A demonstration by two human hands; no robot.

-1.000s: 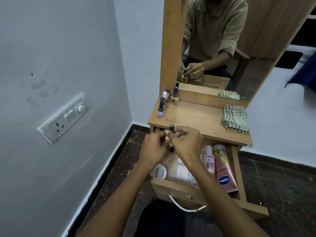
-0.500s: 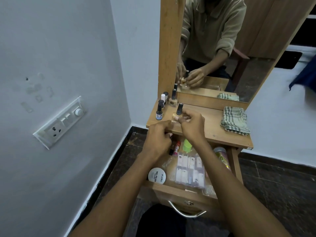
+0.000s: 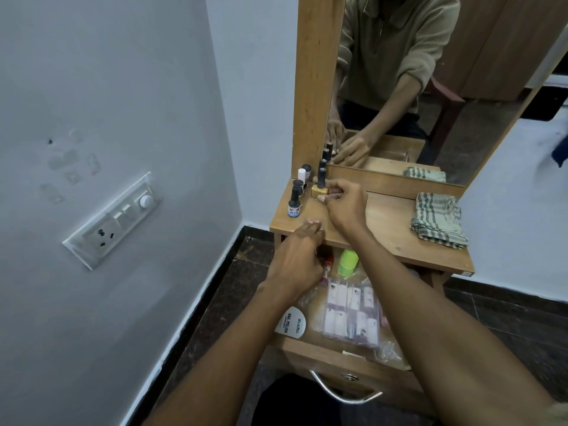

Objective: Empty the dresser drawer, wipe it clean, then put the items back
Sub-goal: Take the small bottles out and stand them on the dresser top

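The right hand (image 3: 344, 201) reaches over the dresser's bench (image 3: 378, 229), its fingers (image 3: 330, 192) pinched on the square base of a yellow nail polish bottle (image 3: 319, 187) that stands upright at the back left of the top, just in front of the mirror (image 3: 430, 72). Beside it, against the wooden mirror post, stand several more small bottles: a blue-labelled dark-capped bottle (image 3: 294, 202) nearest the front edge, a white-capped one (image 3: 301, 176) and others behind. The left hand (image 3: 296, 259) hovers at the front left edge of the top, above the open drawer (image 3: 347, 361); its fingers are loosely curled and no object shows in them. The drawer is pulled out below the top and holds a clear packet of small bottles (image 3: 352, 312), a round white nail-polish tin (image 3: 291, 322) at its left, a green-capped item (image 3: 349, 261) and a red-tipped item (image 3: 328, 264) at the back. A curved metal handle (image 3: 344, 395) hangs on the drawer front. A folded checked cloth (image 3: 438, 219) lies at the right of the top, well apart from the bottles. A switch plate (image 3: 113, 218) is fixed to the left wall.
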